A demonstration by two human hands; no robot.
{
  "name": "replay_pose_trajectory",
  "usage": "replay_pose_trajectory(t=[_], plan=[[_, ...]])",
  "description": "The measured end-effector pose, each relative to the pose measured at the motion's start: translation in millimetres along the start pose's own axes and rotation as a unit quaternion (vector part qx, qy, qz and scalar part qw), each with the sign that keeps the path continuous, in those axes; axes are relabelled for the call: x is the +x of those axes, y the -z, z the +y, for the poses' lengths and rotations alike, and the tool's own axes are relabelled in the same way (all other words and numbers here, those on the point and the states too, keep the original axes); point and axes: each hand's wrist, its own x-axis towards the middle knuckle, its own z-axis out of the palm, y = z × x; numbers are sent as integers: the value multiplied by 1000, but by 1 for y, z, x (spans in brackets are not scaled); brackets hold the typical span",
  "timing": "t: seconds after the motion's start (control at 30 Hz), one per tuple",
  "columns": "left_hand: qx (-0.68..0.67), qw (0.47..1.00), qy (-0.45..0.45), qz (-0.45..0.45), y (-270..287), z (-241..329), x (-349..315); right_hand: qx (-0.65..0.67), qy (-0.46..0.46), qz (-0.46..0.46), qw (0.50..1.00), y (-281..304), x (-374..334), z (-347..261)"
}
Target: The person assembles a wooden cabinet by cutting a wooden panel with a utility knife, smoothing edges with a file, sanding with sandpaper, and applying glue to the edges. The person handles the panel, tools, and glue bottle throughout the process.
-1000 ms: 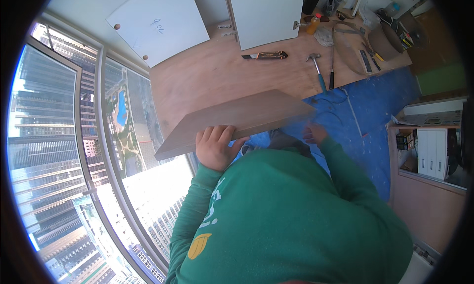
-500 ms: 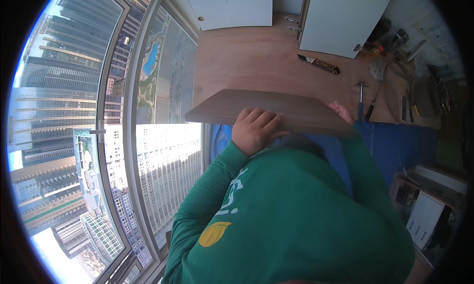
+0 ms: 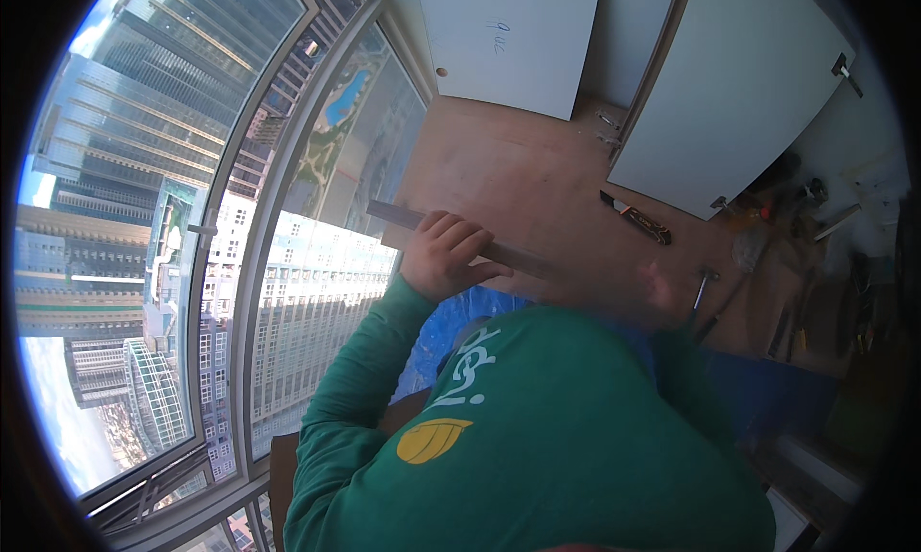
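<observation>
A brown wooden board stands almost edge-on to me above the near side of the wooden worktop. My left hand grips it, fingers curled over the upper edge and thumb on my side. Toward the board's right end, my right hand is smeared by motion, so its fingers and any contact with the board cannot be made out. A utility knife with a black and orange handle lies beyond the board. Right of my right hand lies a hammer.
White panels with hinges and holes stand at the back of the worktop. More hand tools lie at the right. Large windows line the left side. Blue sheeting hangs below the worktop's near edge.
The board has tipped from showing its broad face to nearly edge-on. My left hand keeps its grip; my right hand is now blurred. The view has turned, shifting the worktop lower.
</observation>
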Motion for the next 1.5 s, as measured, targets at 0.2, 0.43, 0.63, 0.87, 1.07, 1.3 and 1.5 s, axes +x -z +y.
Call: replay_pose_trajectory(t=[0.2,0.43,0.63,0.87,1.07,1.3,1.5], plan=[[66,996,65,-6,26,-70,-1,85,-56,-79,992,19,34,9],[72,983,169,-28,42,-120,-6,79,-36,-106,991,3,27,-15],[22,980,195,-21,34,-128,-4,-31,54,-105,992,3,8,-41],[-13,980,196,-5,24,-136,6,-374,138,-157,904,38,-20,-76],[-43,976,215,16,19,-137,7,-361,81,-131,920,20,-28,-77],[-333,824,409,208,-19,-133,-13,-362,81,-129,920,6,-23,-78],[-275,814,464,215,-40,-129,-24,-407,42,-161,898,31,11,-46]])
